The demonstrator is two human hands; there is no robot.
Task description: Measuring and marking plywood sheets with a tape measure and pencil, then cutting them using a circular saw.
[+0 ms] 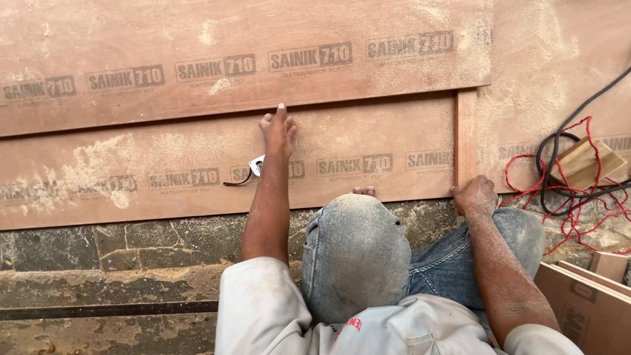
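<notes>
Two plywood sheets (164, 190) lie overlapped on the floor; left hand (277, 131), fingers flat and open, presses the upper sheet's edge, right hand (474, 196) closed around the narrow wooden strip (466, 138), steadying it upright against the sheets

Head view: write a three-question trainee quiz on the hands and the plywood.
1. True or false: the left hand reaches to the edge of the upper plywood sheet.
2. The right hand rests at the lower end of: A) the narrow wood strip B) the red and black cables C) the wood block.
3. What small thing lies on the lower plywood sheet beside the left wrist?

Key: 1 true; 2 A; 3 a small metal tool.
</notes>
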